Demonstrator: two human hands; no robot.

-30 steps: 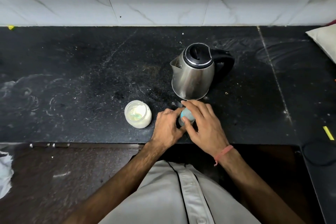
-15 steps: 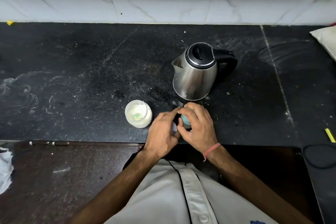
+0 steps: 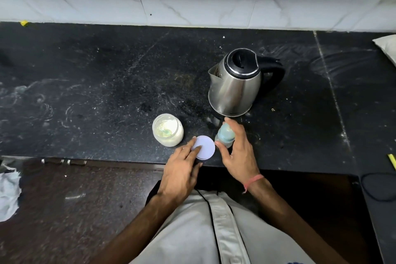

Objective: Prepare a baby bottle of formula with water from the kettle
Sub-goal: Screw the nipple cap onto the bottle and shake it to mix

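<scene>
My right hand (image 3: 237, 152) curls its grip around the small pale-blue baby bottle (image 3: 225, 136), left hand (image 3: 182, 169) fingers flat on the round white lid (image 3: 204, 147); a careless nudge might topple the bottle.

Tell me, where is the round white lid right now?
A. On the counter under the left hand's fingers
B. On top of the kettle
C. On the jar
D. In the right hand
A: the lid lies flat on the counter with the left hand touching it; the jar stands open.
</scene>
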